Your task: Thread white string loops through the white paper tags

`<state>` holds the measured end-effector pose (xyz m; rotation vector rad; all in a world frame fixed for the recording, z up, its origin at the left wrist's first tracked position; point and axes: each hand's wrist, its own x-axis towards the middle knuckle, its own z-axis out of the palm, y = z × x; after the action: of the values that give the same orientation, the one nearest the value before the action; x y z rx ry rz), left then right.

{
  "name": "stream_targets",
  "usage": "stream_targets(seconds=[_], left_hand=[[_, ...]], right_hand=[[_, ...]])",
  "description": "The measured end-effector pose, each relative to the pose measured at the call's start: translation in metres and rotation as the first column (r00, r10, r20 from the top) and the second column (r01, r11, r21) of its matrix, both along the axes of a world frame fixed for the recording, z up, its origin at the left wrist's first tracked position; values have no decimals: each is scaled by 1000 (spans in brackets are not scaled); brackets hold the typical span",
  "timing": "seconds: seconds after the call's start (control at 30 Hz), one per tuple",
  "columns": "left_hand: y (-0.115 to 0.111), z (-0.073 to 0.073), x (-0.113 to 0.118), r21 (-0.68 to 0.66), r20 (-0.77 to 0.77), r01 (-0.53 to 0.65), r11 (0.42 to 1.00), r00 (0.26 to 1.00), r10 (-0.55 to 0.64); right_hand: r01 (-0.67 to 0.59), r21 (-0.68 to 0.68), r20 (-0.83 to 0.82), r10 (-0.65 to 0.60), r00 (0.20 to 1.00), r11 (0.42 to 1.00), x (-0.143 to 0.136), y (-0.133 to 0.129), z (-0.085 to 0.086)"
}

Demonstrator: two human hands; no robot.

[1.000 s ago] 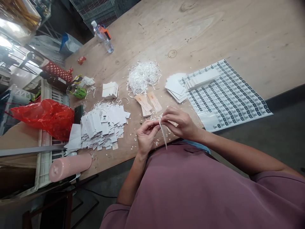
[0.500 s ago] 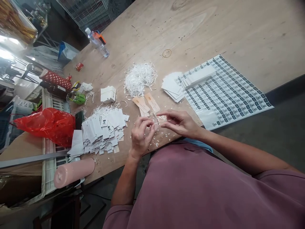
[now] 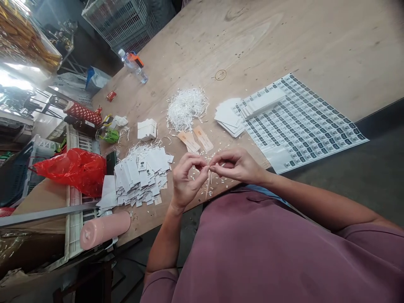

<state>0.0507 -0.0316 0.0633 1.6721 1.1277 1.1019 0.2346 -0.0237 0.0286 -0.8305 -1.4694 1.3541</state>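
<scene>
My left hand (image 3: pixel 189 179) and my right hand (image 3: pixel 235 165) meet fingertip to fingertip over the table's front edge. Both are pinched on a thin white string (image 3: pixel 208 183), whose end hangs down between them. Just beyond the fingers, orange-and-white cards (image 3: pixel 203 139) lie on the wood among small white bits. A heap of white tags (image 3: pixel 142 174) spreads to the left of my left hand. Farther back is a tangled pile of white strings (image 3: pixel 186 108). White cards (image 3: pixel 229 117) are fanned out beyond my right hand.
A printed sheet (image 3: pixel 309 122) covers the table's right part, with a card stack on it. At left are a small tag stack (image 3: pixel 147 129), a red plastic bag (image 3: pixel 74 170), a pink bottle (image 3: pixel 105 229) and a crate. A clear bottle (image 3: pixel 134 67) lies farther back.
My right hand has closed its fingers and come against my left fingertips. The string now hangs below them. The whole view has shifted slightly.
</scene>
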Motion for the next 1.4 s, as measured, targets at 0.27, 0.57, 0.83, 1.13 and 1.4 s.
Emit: stream_targets(seconds=[0.27, 0.57, 0.83, 1.13, 1.4], left_hand=[[0, -13, 9, -337, 367, 38, 941, 925, 94], [-12, -32, 28, -271, 422, -120, 955, 877, 230], [-8, -9, 22, -384, 553, -95, 918, 773, 311], [-5, -11, 13, -516, 608, 5, 857, 707, 362], [-11, -4, 5, -498, 586, 27, 867, 747, 314]], right_hand=[[-128, -252, -255, 62, 965, 959, 2, 4, -2], [3, -159, -125, -23, 992, 987, 2, 3, -2], [-123, -273, -315, 33, 949, 954, 17, 5, -14], [-128, -368, -441, -52, 896, 921, 25, 6, -19], [-78, -429, -500, -165, 850, 900, 24, 5, -14]])
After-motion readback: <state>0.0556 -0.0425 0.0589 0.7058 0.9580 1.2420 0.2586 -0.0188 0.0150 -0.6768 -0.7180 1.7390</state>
